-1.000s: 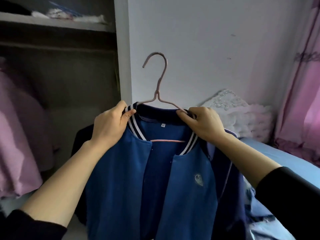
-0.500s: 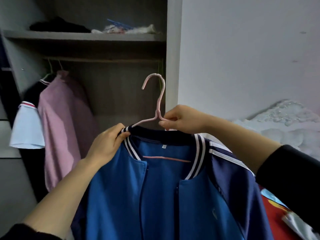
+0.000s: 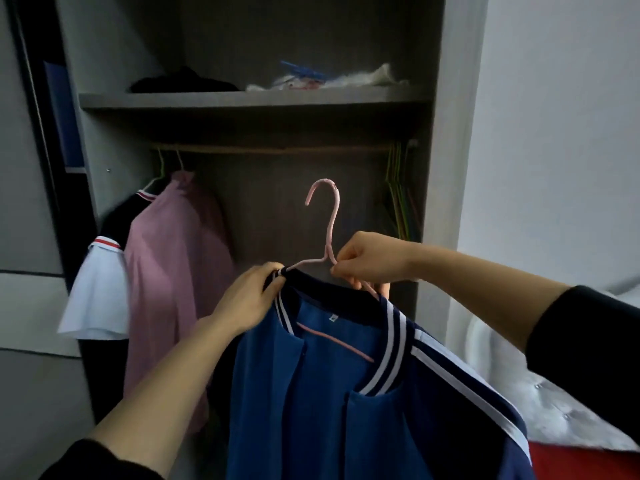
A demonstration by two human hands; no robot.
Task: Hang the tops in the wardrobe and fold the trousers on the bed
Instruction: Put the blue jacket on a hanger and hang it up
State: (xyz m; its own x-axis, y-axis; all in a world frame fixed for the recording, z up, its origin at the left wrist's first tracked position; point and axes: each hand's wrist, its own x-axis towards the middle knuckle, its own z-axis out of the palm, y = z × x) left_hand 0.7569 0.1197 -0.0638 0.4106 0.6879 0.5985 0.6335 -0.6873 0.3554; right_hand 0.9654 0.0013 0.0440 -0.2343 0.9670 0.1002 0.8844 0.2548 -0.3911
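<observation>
Change since earlier frame: the view has swung from the wall and bed to face the wardrobe (image 3: pixel 450 168); the right hand has left the collar and now holds the hanger neck.
Wardrobe: open, a shelf (image 3: pixel 242 98) above the rail (image 3: pixel 277 148).
Blue jacket (image 3: pixel 329 393): the task's top, on the hanger, held in front of the wardrobe, below the rail and not yet hung.
Pink top (image 3: pixel 173 271): hangs from the rail's left end, a dark-and-white top behind it.
Spare hangers (image 3: pixel 398 202): bunched at the rail's right end.
Left hand (image 3: pixel 249 299): closed on the jacket collar at the hanger's left shoulder.
Right hand (image 3: pixel 367 261): pinching the neck of the pink hanger (image 3: pixel 329 220).
Risk: the hook could miss the rail or snag the spare hangers if raised too far right; the open-fronted jacket may slip off if the hanger tilts.
</observation>
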